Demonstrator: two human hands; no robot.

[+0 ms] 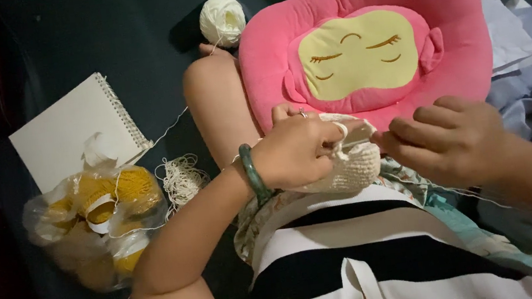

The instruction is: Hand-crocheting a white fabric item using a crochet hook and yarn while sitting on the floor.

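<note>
My left hand grips a cream crocheted piece over my lap, with yarn looped around a finger. A green bangle sits on that wrist. My right hand is closed at the piece's right edge, fingertips pinched together; whether it holds a hook is hidden. A cream yarn ball lies on the dark floor beyond my knee, and its thread runs towards my hands. A pink cushion with a yellow face rests on my legs just behind the work.
A white spiral notebook lies at the left. Below it a clear plastic bag holds yellow yarn skeins. A tangle of cream thread lies beside the bag. Crumpled pale cloths are piled at the right.
</note>
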